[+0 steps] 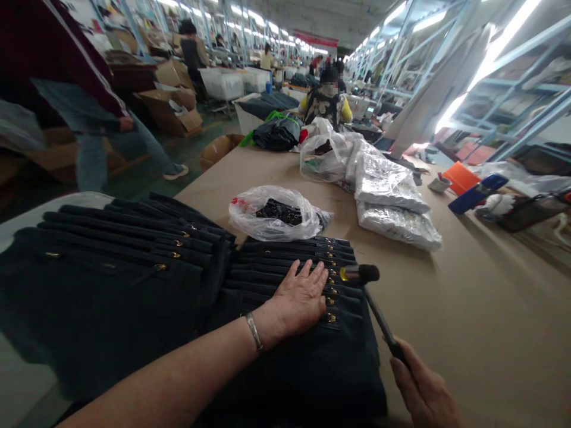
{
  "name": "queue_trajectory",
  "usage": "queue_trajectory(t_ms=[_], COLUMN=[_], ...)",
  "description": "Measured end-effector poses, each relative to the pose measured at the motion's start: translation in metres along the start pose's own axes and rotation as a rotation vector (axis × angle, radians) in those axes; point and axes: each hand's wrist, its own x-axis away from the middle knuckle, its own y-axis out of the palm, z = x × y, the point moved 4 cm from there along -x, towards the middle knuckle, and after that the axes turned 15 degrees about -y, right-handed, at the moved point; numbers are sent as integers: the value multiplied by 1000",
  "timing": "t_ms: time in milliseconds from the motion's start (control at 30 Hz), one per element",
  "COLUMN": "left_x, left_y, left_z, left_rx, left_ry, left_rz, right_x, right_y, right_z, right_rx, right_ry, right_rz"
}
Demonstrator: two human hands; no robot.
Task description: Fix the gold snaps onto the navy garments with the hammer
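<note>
The left hand [300, 299] lies flat, fingers spread, on a fanned stack of dark navy garments [285, 285] at the near edge of the table [468, 297]; small brass fittings run in a line down the overlapped edges. The right hand [422, 389] is closed round the handle of a hammer [359, 273], whose head, perhaps yellow-banded, hovers just beside the fittings. A second stack [116, 267] lies to the left.

A long brown worktop [468, 309] runs down a bright factory hall. Pale blue metal racks [513, 89] line the right side under strip lights [499, 41]; cardboard boxes [173, 101] crowd the green floor [196, 148] at left
</note>
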Motion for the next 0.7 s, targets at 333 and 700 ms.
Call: queue_trajectory(t_ms=[333,700], left_x=[0,0], left_y=[-2,-1], left_z=[1,1], left_rx=[17,-5], left_ry=[-2,-9], left_rz=[8,5], right_x=[21,40], right_y=[9,8], right_z=[12,3], right_rx=[5,-48], right_ry=[-17,39], right_rz=[-140,-120])
